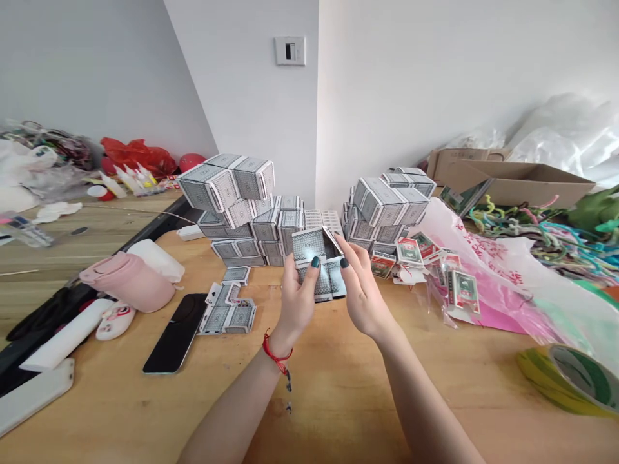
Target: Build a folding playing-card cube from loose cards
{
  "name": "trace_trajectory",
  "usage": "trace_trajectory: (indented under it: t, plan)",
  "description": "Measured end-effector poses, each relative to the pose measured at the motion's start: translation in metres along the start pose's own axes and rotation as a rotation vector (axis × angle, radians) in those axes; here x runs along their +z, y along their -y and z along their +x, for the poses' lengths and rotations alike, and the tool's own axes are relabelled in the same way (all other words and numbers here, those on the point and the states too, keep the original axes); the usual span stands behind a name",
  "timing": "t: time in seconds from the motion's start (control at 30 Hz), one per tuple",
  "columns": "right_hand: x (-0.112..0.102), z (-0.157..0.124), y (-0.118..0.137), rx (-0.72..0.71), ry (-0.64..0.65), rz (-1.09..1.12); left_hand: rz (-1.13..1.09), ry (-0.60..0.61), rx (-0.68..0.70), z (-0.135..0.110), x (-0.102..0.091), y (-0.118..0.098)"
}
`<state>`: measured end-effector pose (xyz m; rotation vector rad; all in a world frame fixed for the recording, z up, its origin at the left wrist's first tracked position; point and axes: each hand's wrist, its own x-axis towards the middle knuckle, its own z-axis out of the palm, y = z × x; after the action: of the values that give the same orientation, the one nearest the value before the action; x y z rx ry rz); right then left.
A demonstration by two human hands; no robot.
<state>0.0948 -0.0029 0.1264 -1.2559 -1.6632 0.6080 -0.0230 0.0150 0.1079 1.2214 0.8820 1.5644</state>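
Above the middle of the table I hold a block of folded playing cards (308, 245) with grey patterned backs. My left hand (296, 303) grips its left side, thumb across the front. On the right side, my right hand (362, 290) closes on the block with its thumb and fingers; a card there stands tilted at the top corner. The fingers behind the block are hidden. Behind my hands rise a left stack of card blocks (207, 183) and a right stack of card blocks (377, 206). A smaller folded-card piece (225, 317) lies left of my left hand.
A black phone (176, 335), a pink cup (128, 280) and a white tube (68, 335) lie at left. Card packs (461, 293) rest on a pink plastic bag (488, 258) at right, near a tape roll (570, 380) and a cardboard box (522, 187). A wall stands behind.
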Motion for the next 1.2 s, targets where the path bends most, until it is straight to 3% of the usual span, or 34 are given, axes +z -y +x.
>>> trace_trajectory:
  t: [0.3, 0.4, 0.53, 0.73, 1.0, 1.1, 1.2]
  plan:
    - [0.004, -0.001, -0.003, -0.005, 0.084, 0.04, -0.016, 0.018, -0.035, 0.0, -0.002, -0.011]
    - [-0.001, 0.002, -0.005, 0.01, 0.146, 0.152, -0.078, 0.098, -0.058, 0.003, -0.007, -0.014]
    - [-0.002, 0.005, -0.008, 0.057, 0.119, 0.263, -0.163, 0.22, -0.193, 0.008, -0.016, -0.015]
    - [0.006, 0.006, -0.01, 0.057, 0.145, 0.241, -0.259, 0.101, -0.325, 0.01, -0.018, -0.008]
    - [0.002, 0.008, -0.014, 0.183, 0.274, 0.488, -0.194, 0.118, -0.301, 0.008, -0.018, -0.008]
    - [0.001, 0.01, -0.018, 0.123, 0.257, 0.423, -0.141, 0.155, -0.268, 0.006, -0.016, -0.008]
    - [0.002, 0.01, -0.018, 0.014, 0.256, 0.324, -0.033, 0.116, -0.172, 0.005, -0.013, -0.008]
